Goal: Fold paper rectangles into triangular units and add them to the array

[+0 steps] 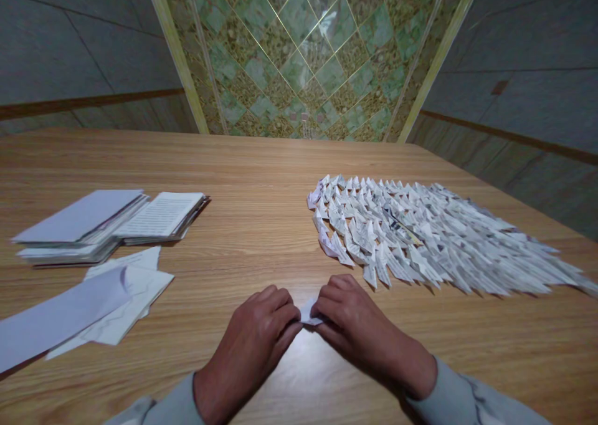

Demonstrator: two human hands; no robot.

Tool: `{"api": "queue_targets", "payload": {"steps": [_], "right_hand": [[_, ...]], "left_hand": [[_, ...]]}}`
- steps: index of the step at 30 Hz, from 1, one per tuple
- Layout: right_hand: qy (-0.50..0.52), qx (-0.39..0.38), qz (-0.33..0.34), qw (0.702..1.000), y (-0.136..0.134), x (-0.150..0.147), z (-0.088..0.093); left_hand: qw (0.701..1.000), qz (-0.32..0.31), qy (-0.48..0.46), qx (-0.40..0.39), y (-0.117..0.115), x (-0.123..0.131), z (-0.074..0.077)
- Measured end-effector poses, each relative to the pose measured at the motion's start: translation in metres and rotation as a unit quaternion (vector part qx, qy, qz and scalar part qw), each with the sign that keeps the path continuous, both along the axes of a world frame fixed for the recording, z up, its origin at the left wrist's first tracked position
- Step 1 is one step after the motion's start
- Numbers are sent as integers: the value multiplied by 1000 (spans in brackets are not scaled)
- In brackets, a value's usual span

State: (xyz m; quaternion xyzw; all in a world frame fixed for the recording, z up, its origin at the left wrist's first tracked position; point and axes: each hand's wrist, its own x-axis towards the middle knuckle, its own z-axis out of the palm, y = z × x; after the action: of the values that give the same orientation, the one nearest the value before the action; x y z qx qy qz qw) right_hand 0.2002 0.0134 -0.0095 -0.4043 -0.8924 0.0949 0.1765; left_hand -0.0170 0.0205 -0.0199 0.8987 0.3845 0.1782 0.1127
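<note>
Between my two hands, just above the table near its front, is a small piece of folded white paper. My left hand pinches its left side between thumb and fingers. From the other side my right hand grips it with curled fingers, which cover much of the paper. Beyond my right hand stand many folded paper boats in close rows, most of them white with print and a few pale purple.
At the left lie a stack of paper sheets and a smaller printed stack. Nearer me are loose sheets and a long pale strip. The wooden table reaches toward a tiled wall.
</note>
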Motion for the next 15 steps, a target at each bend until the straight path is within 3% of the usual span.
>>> {"api": "queue_targets", "payload": {"steps": [7, 15], "right_hand": [[78, -119, -27, 989, 5, 12, 9], [73, -97, -81, 989, 4, 9, 4]], "left_hand": [[999, 27, 27, -15, 2, 4, 1], [997, 44, 59, -34, 3, 7, 2]]}}
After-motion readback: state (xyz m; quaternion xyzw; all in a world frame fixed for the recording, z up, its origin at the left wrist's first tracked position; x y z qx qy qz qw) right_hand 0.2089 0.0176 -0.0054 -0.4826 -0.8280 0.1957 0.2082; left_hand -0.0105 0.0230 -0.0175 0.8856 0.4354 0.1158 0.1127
